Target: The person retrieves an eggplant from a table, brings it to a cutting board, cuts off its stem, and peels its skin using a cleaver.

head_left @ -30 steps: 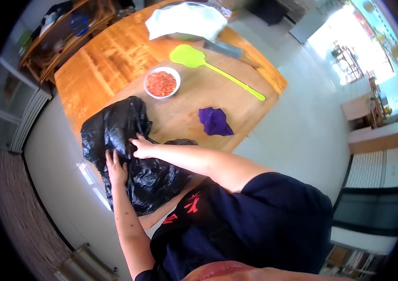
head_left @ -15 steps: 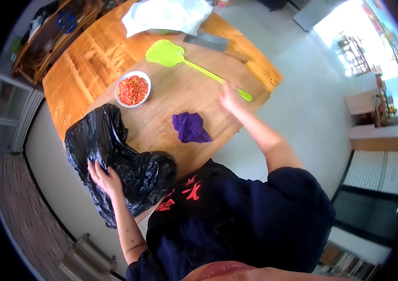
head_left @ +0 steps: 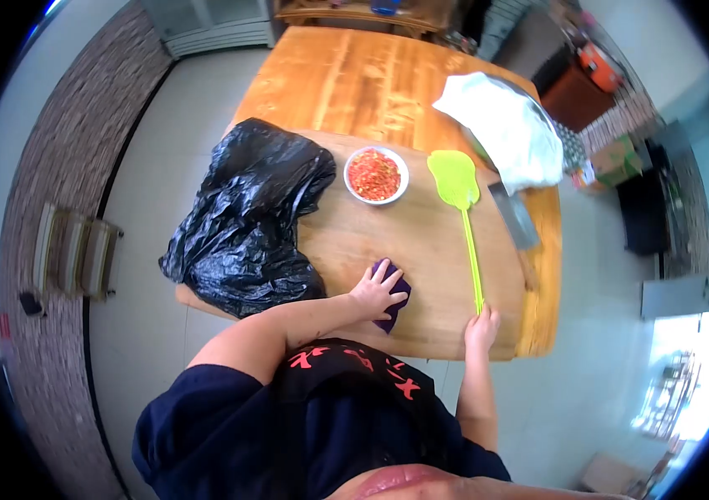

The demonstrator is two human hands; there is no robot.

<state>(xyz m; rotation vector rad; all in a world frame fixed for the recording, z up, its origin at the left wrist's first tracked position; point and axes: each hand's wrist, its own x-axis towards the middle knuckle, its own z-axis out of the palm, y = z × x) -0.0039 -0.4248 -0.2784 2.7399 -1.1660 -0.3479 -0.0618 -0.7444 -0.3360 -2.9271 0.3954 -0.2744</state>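
My left hand (head_left: pixel 377 292) lies on a crumpled purple cloth (head_left: pixel 392 323), fingers spread over it and partly hiding it. The cloth rests on a wooden board (head_left: pixel 433 258). At the board's right side, my right hand (head_left: pixel 482 325) is closed round the handle end of a lime-green fly swatter (head_left: pixel 454 177), whose head points away from me. Beyond my left hand stands a white bowl of chopped red chilies (head_left: pixel 374 175). A crumpled black plastic bag (head_left: pixel 246 225) covers the left part of the board.
A cleaver (head_left: pixel 514 218) lies along the board's right edge. Behind it, a white cloth (head_left: pixel 504 129) covers something at the corner of the wooden table (head_left: pixel 338 79). A folded rack (head_left: pixel 77 250) stands against the left wall, and cardboard boxes (head_left: pixel 617 162) sit at the right.
My left hand has left the black bag and come onto the purple cloth. My right hand, beside the swatter handle before, now grips its end. The view has turned left.
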